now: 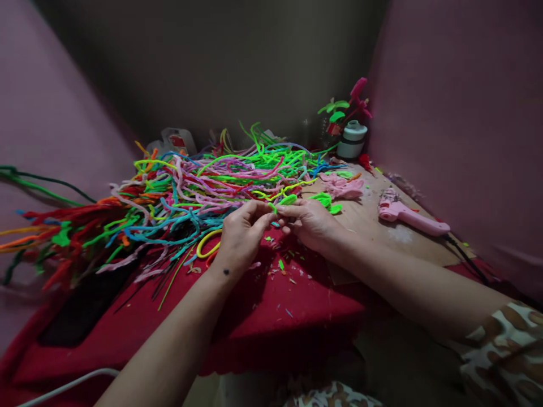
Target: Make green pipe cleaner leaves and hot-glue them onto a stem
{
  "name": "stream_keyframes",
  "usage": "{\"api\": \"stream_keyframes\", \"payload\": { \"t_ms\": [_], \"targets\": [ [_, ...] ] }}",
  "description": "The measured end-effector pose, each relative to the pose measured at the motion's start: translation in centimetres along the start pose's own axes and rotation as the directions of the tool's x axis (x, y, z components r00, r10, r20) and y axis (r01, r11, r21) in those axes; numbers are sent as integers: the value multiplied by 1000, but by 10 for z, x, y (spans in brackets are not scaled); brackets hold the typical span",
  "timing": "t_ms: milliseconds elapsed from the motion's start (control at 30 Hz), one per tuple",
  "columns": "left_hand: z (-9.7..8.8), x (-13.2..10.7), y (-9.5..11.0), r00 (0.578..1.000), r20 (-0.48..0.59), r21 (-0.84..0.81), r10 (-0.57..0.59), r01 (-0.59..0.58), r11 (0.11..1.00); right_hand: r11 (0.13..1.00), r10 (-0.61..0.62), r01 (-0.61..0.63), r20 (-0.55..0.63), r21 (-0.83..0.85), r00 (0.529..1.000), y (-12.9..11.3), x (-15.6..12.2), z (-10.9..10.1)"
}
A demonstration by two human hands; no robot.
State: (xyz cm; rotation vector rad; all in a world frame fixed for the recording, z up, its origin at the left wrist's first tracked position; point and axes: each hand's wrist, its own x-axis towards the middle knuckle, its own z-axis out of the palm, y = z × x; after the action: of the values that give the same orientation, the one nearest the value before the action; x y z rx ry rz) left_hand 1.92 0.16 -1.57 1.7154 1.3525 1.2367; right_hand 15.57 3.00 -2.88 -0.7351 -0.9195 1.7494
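My left hand (pixel 246 229) and my right hand (pixel 309 223) meet over the front of the table, fingertips close together. Both pinch a small bright green pipe cleaner (pixel 288 200), bent into a leaf-like loop that sticks up between them. Just beyond my right hand lie more green pipe-cleaner loops (pixel 323 200). Behind my hands spreads a large heap of pipe cleaners (pixel 237 175) in green, pink, red, yellow and blue. Yellow scissor handles (pixel 207 244) show beside my left hand, partly hidden by it.
A pink hot glue gun (pixel 411 217) rests on a cardboard sheet (pixel 369 226) at right, its cord trailing off. Pink pipe-cleaner shapes (pixel 343 186) lie nearby. A white jar (pixel 352 138) stands at the back. Scraps (pixel 282 264) litter the red cloth (pixel 288 316); a dark flat object (pixel 80 311) lies left.
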Motion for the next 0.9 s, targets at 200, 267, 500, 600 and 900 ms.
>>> {"api": "stream_keyframes", "payload": {
  "t_ms": [200, 267, 500, 600, 900],
  "targets": [
    [-6, 1, 4, 998, 47, -70, -51, 54, 996, 997, -8, 13, 53, -81, 999, -1, 3, -2],
    [-7, 1, 5, 998, 49, -61, -49, 52, 997, 991, -1, 9, 60, -131, 998, -2, 3, -2],
    [-7, -1, -4, 999, 7, 50, 38, -38, 998, 968, 10, -12, -9, -252, 1000, -4, 0, 0],
    [-8, -4, -11, 942, 43, 373, 332, -323, 870, 970, 40, -50, -45, -237, 998, -4, -1, 1],
    [-14, -3, -3, 909, 143, 409, 391, -414, 813, 977, 15, -13, 10, -211, 1000, -6, 2, -2]
  ]
}}
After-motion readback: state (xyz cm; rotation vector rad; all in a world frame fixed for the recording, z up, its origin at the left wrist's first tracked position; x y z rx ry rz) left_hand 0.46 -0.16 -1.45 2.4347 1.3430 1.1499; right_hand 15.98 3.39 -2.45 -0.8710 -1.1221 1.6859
